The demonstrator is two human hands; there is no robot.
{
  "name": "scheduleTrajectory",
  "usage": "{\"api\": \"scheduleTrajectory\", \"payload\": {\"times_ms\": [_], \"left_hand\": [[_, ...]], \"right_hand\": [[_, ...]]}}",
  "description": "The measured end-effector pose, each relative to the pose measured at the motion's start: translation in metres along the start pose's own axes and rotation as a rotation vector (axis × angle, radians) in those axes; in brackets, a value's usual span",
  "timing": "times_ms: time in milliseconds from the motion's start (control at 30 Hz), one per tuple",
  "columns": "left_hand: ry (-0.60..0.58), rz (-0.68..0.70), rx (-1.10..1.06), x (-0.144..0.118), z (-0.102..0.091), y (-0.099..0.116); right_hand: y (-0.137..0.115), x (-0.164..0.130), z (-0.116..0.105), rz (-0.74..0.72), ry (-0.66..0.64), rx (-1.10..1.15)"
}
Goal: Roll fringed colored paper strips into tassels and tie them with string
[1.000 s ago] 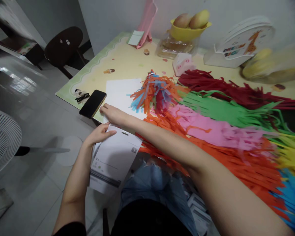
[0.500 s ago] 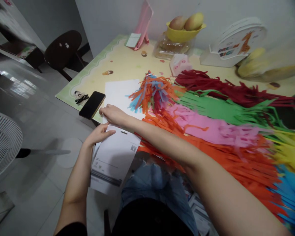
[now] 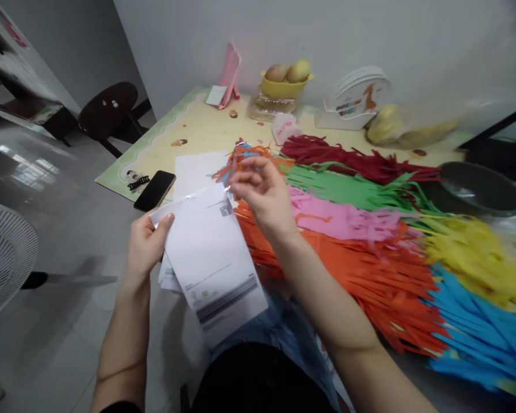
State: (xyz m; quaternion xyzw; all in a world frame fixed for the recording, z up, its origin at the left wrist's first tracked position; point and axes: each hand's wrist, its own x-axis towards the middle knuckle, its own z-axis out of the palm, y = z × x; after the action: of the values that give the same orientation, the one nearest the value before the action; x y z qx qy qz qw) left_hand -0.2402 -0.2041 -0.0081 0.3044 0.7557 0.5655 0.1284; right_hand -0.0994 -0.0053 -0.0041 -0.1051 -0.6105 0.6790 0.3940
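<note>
My left hand [image 3: 146, 244] grips the left edge of a stack of white printed sheets [image 3: 212, 261], held over my lap in front of the table. My right hand [image 3: 260, 192] is raised at the stack's top right corner, fingers curled and pinched together there; what it pinches is too small to tell. A black phone [image 3: 155, 190] lies on the table's near left edge, beside a blank white sheet [image 3: 195, 169].
Fringed paper strips in dark red [image 3: 352, 160], green, pink [image 3: 344, 218], orange [image 3: 370, 275], yellow and blue [image 3: 481, 327] cover the table. A yellow bowl of fruit [image 3: 286, 80], a dark bowl [image 3: 477, 192], a chair [image 3: 107, 112] and a fan [image 3: 4, 252] stand around.
The sheets have been lifted and tilted towards me. My right hand left the table edge by the phone and rose to the stack's top corner. The camera pulled back and turned right.
</note>
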Motion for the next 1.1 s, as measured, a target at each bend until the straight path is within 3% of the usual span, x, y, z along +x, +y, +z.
{"api": "scheduleTrajectory", "payload": {"times_ms": [133,267,400,600,733,800,833,933,1000,1100], "left_hand": [[0.096,0.180,0.061,-0.026,0.035,0.042],[0.114,0.291,0.077,-0.041,0.062,0.066],[0.114,0.354,0.101,-0.051,0.076,0.080],[0.114,0.384,0.122,-0.071,0.089,0.096],[0.142,0.294,0.057,-0.077,0.082,0.087],[0.178,0.199,-0.074,-0.070,0.074,0.072],[0.202,0.161,-0.165,-0.064,0.069,0.063],[0.228,0.102,-0.428,-0.035,0.058,0.036],[0.245,0.107,-0.513,-0.012,0.053,0.022],[0.334,0.123,-0.571,0.012,0.047,0.013]], "right_hand": [[-0.036,-0.047,0.013,0.035,-0.040,-0.046],[-0.045,-0.061,0.002,0.005,0.038,-0.065],[-0.052,-0.068,-0.015,-0.025,0.086,-0.086],[-0.067,-0.078,-0.021,-0.110,0.146,-0.264],[-0.072,-0.081,-0.041,-0.205,0.227,-0.563],[-0.069,-0.087,-0.060,-0.156,0.196,-0.588],[-0.067,-0.090,-0.071,-0.100,0.102,-0.550],[-0.067,-0.093,-0.091,0.072,-0.375,-0.444],[-0.074,-0.084,-0.086,0.088,-0.475,-0.610],[-0.084,-0.058,-0.049,-0.050,-0.338,-1.080]]}}
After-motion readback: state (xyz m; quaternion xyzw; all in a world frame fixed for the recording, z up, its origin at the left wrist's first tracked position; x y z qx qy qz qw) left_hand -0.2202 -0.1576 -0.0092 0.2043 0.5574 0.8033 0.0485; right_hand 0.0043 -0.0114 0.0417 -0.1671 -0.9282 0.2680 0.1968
